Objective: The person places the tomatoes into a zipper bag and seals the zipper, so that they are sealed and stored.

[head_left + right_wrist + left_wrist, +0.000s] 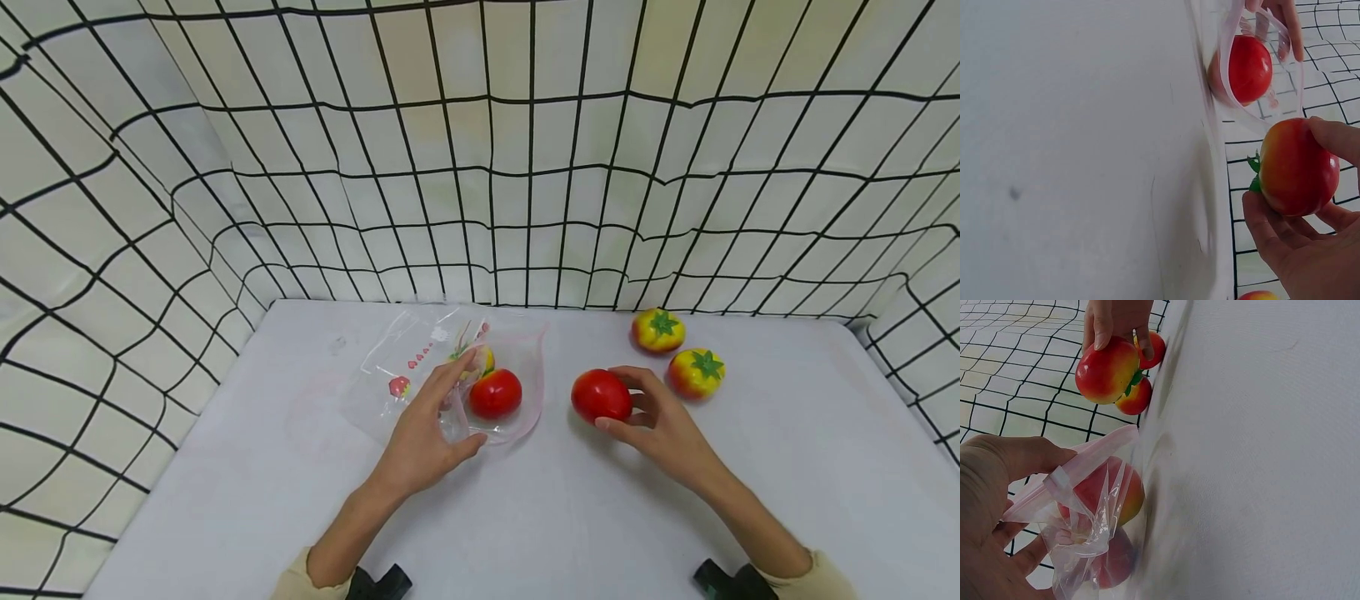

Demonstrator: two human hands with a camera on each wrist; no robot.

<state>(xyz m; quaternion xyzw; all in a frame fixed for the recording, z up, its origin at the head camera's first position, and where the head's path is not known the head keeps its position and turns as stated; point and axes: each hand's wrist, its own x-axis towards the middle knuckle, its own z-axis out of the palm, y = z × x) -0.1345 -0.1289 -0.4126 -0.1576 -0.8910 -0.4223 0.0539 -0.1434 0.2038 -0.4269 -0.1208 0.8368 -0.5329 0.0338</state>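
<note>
A clear zip bag (531, 400) with a pink mouth and printed red shapes lies on the table. Two red and yellow toy tomatoes are inside; one toy tomato (495, 394) shows its red underside. My left hand (423, 437) holds the bag's mouth, with the thumb at the zip strip (1094, 459) and the fingers spread on its other side. Close to the bag's open mouth, my right hand (663, 425) grips another toy tomato (1300, 167) between thumb and fingers. Its green leaves point toward the table side in the right wrist view.
Two more toy tomatoes, a rear one (657, 331) and a nearer one (696, 373), sit on the white table (600, 533) behind and right of my right hand. A black wire grid (491, 171) over white cloth encloses the back and sides.
</note>
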